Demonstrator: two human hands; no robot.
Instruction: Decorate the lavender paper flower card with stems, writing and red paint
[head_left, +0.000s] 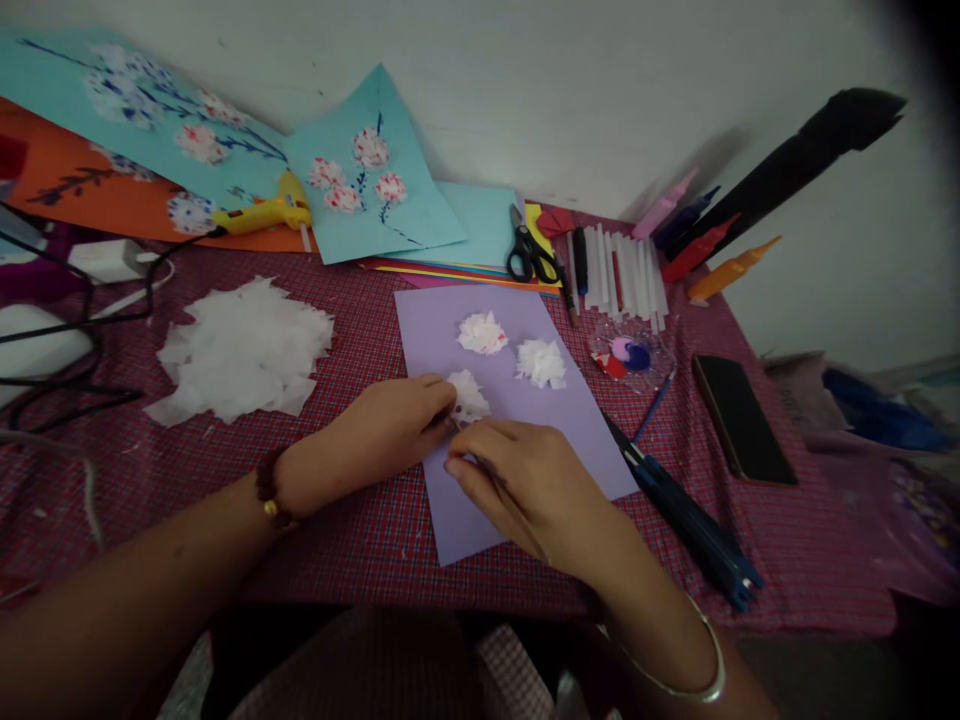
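Observation:
A lilac paper sheet (570,410) lies on the red checked tablecloth, with two white tissue flowers (482,333) (541,363) stuck on it. My left hand (390,425) pinches a third tissue flower (469,395) against the sheet. My right hand (532,485) is closed around a thin stick (491,475) whose tip meets that flower.
A pile of white tissue pieces (241,350) lies left. A yellow glue gun (262,212), decorated blue cards (367,170), scissors (529,255), white sticks (622,272), a small clear dish of pompoms (630,353), a black phone (742,420) and dark blue sticks (690,520) lie around the sheet.

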